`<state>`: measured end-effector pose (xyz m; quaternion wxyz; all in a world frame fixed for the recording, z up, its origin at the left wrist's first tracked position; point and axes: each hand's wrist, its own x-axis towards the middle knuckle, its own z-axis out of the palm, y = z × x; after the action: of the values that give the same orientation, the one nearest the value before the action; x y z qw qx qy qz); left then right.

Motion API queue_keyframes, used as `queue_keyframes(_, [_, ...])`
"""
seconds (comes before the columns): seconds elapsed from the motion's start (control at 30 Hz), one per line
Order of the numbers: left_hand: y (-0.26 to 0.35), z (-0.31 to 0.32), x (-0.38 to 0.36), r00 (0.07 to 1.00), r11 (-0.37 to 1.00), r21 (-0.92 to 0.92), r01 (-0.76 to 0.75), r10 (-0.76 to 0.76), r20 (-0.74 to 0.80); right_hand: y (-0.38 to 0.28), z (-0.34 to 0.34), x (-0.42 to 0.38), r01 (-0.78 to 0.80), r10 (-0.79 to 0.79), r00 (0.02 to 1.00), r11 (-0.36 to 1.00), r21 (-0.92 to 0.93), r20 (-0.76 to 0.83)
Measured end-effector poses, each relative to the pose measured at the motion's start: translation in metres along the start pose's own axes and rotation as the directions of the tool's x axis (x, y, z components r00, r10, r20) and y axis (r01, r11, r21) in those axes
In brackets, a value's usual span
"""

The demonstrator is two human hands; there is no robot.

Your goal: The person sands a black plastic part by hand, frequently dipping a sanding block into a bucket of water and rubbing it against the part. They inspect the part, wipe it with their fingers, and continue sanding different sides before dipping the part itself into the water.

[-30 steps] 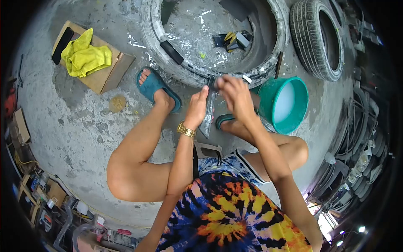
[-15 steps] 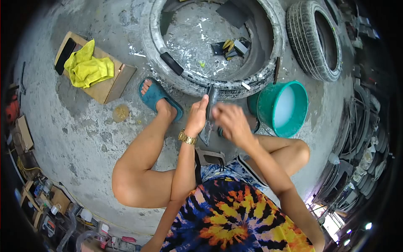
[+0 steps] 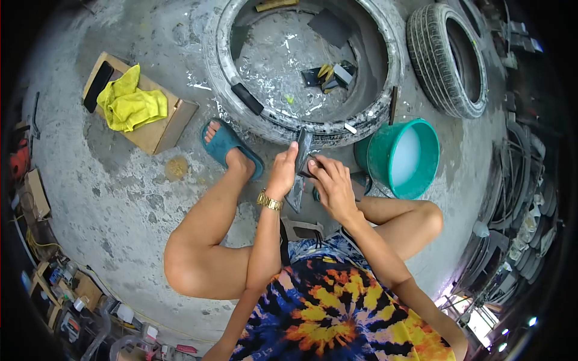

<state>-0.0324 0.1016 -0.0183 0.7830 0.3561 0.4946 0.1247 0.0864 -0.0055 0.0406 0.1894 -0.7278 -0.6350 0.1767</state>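
My left hand [image 3: 282, 175], with a gold watch at its wrist, grips a long, dark, glossy strip of car trim [image 3: 294, 197]. One end of the strip points toward the tire lying in front of me. My right hand [image 3: 335, 188] closes its fingers around a small dark pad [image 3: 309, 167] and presses it against the strip's right side. The pad looks like folded sandpaper, mostly covered by the fingers. Right beyond both hands is the near sidewall of the worn tire [image 3: 338, 139], smeared with white.
A green bucket [image 3: 427, 175] of milky water stands right of my hands. Another tire [image 3: 426, 57] leans behind it. Dark sheets [image 3: 330, 27] and several small pieces lie inside the flat tire. At left, a yellow cloth [image 3: 133, 103] rests on a cardboard box [image 3: 161, 137].
My right hand, blurred and lifted slightly off the strip before, has come down with the dark pad onto it. My left hand keeps its hold. The view has shifted a little.
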Motion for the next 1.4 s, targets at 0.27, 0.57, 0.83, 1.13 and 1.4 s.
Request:
queue_keyframes(0.27, [0.002,0.008,-0.015,0.998,0.998,-0.063,0.013,-0.009,0.068,0.040,-0.060,0.083,-0.026,0.051,0.975,0.992,0.120,-0.217])
queue_keyframes(0.57, [0.047,0.074,-0.057,0.875,0.935,0.010,-0.354,0.328,0.356,0.102,-0.221,0.019,-0.072,0.461,0.794,0.717,0.693,-0.395])
queue_keyframes(0.83, [0.066,0.269,-0.042,0.792,0.439,0.662,-0.608,0.274,0.545,0.132,-0.284,-0.071,0.412,0.624,0.426,0.511,0.754,-0.655])
queue_keyframes(1.13, [-0.132,0.340,0.165,0.827,-0.531,0.706,-0.469,0.019,0.563,0.164,-0.311,-0.138,0.543,0.722,0.172,0.498,0.676,-0.670])
queue_keyframes(1.4, [-0.078,0.373,0.101,0.778,0.470,0.799,-0.374,-0.310,0.546,0.179,-0.303,-0.163,0.327,0.689,0.356,0.541,0.775,-0.631])
